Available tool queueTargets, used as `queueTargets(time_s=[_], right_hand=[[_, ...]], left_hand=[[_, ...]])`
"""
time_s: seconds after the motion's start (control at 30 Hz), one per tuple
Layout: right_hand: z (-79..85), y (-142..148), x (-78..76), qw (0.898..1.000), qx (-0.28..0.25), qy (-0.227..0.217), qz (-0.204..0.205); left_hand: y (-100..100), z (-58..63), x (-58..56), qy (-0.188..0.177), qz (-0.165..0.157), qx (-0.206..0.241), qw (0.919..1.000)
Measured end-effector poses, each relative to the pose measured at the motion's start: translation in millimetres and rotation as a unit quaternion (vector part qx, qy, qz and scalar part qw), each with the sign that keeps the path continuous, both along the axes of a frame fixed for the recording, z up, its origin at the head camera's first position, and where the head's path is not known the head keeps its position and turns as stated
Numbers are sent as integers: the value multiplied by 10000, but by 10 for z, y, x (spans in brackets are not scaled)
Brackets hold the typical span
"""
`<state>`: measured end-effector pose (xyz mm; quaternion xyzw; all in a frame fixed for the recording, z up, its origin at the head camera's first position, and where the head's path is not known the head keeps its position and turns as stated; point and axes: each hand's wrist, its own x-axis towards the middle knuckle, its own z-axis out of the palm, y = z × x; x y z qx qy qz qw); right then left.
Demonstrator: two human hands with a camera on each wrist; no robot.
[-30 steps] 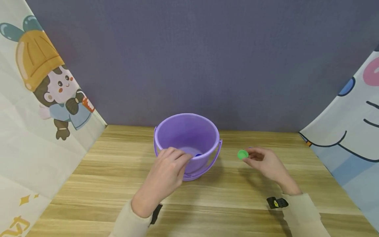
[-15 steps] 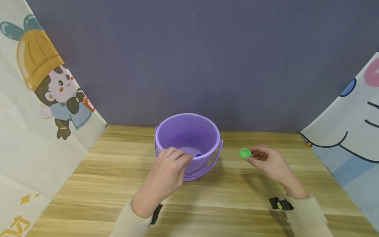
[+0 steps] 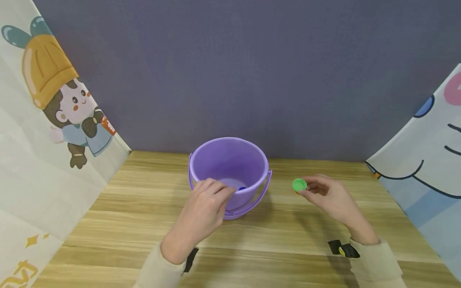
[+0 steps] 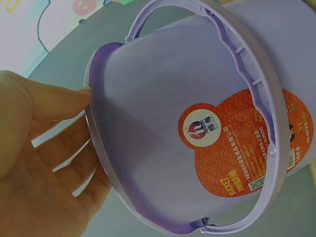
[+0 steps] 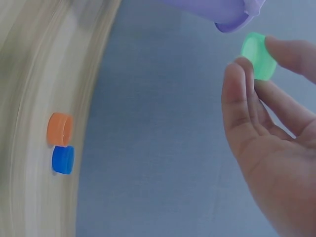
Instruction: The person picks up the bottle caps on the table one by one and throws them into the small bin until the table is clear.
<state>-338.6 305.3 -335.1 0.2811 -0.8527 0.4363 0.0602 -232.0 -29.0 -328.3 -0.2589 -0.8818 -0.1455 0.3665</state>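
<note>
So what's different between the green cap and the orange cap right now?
The green cap is pinched in the right hand, off the table, while the orange cap rests on the table. The orange cap sits right beside a blue cap; the green cap has no other cap right beside it. They differ in color too: green is bright green, orange is orange. Both are small, round and shallow.

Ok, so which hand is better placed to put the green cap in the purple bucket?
Probably the right hand: it pinches the green cap, just right of the purple bucket. The left hand grips the bucket's rim, so it seems better suited to steadying.
</note>
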Motion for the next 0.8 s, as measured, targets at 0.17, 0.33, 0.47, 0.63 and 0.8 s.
queueTargets(time_s=[0.17,0.33,0.47,0.63,0.8], right_hand=[[4,-21,18,9997,-113,185,90],[34,-43,32,9997,-71,214,20],[60,-64,15,9997,-51,240,47],[92,-99,8,9994,-16,321,104],[166,-163,-4,9989,-61,441,131]], left_hand=[[11,-8,-4,16,-14,0,10000],[18,-12,-5,-17,-9,-8,10000],[23,-10,-7,-22,10,14,10000],[22,-16,-15,27,27,0,10000],[17,-24,-22,28,26,32,10000]])
